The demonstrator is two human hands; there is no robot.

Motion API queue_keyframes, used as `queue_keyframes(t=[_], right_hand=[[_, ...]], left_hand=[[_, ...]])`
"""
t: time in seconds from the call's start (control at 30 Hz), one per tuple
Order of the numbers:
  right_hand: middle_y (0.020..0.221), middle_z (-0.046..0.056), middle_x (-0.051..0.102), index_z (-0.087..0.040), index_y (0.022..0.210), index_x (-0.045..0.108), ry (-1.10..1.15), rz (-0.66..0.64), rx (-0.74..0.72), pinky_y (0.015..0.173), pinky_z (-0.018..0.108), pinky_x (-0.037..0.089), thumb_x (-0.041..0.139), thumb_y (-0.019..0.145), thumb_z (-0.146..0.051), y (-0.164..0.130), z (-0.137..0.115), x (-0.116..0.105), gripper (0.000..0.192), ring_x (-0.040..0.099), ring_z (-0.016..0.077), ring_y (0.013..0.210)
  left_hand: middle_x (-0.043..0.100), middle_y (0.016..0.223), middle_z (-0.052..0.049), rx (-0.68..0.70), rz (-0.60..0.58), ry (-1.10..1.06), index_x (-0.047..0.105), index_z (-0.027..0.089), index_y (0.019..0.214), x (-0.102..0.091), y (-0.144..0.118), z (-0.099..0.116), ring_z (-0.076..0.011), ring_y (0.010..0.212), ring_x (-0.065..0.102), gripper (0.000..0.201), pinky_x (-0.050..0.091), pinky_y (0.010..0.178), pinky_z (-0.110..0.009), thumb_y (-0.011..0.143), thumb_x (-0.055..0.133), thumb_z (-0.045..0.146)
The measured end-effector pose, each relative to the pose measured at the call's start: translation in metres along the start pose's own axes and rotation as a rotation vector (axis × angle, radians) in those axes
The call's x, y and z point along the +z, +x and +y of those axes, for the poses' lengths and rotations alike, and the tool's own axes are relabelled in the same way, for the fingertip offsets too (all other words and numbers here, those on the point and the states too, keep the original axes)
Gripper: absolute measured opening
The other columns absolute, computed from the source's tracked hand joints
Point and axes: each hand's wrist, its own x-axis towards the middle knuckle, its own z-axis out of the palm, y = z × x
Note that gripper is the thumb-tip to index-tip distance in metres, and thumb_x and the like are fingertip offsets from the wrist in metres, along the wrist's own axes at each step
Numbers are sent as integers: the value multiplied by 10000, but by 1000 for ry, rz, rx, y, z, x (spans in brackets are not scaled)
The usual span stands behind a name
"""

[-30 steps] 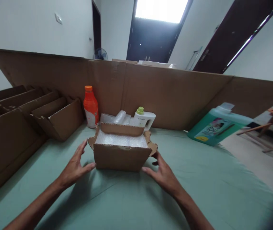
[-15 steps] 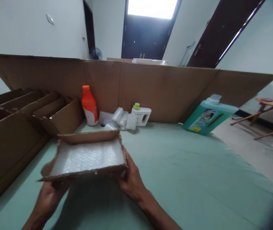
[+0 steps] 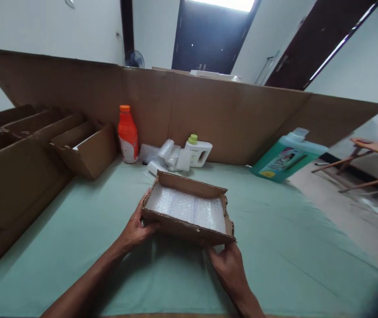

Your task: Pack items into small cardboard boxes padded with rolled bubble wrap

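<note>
Between my two hands is a shallow, open-topped cardboard box (image 3: 175,225), slightly tilted over the green cloth. Bubble wrap (image 3: 185,207) lines its inside; whether anything is wrapped in it I cannot tell. My left hand (image 3: 137,227) grips the box's left end, thumb along the front wall. At the front right corner, my right hand (image 3: 225,260) holds it from below, its fingertips partly hidden under the box. Just behind the box lie several clear bubble-wrapped pieces (image 3: 165,154), beside a white bottle with a green cap (image 3: 205,152).
Large divided cardboard boxes (image 3: 20,176) fill the left side. An orange bottle (image 3: 128,137) stands near the cardboard wall (image 3: 228,119) at the back. A big jug of teal liquid (image 3: 283,159) leans at the right. Green cloth (image 3: 275,247) covers the table.
Both hands have carried the cardboard box to the right, and it has turned so its right end sits nearer me. My view has tipped slightly downward.
</note>
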Motion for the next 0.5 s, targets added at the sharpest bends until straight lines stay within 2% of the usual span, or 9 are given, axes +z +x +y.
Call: queue_keyframes(t=[0.13,0.27,0.33,0.43,0.5], right_hand=[[1445,134,588,-225,1491,427,46,-115,42,1096,572,477,726,827,-473,-4,23,-11,769,551,361,1341],[1632,137,344,-268,1590,245,164,-284,6,1203,588,315,874,678,-470,23,51,-26,1127,347,364,1490],[1657,151,281,-267,1613,177,251,-365,-29,1212,574,293,929,581,-493,37,59,-27,1297,319,365,1502],[1632,176,320,-243,1618,144,366,-455,-74,1211,571,283,909,522,-628,52,63,-20,1392,332,362,1497],[1616,181,345,-233,1621,107,407,-439,-87,1211,564,288,859,523,-720,57,67,-17,1417,337,350,1496]], left_hand=[[398,1597,-145,-77,22,46,312,233,1568,-10,-20,-7,-363,1472,368,955,289,1227,-503,772,780,478],[431,1566,-150,-211,82,69,301,267,1557,-11,-46,-15,-355,1379,501,895,413,1157,-500,820,705,574],[463,1541,-120,-226,105,92,308,296,1547,-7,-54,-17,-325,1346,539,822,457,1128,-466,859,662,573],[485,1522,-63,-194,151,142,343,333,1525,4,-50,-16,-280,1366,517,726,465,1129,-403,894,636,539],[500,1503,-58,-182,151,153,347,334,1522,17,-38,-16,-275,1346,531,724,479,1114,-397,891,639,537]])
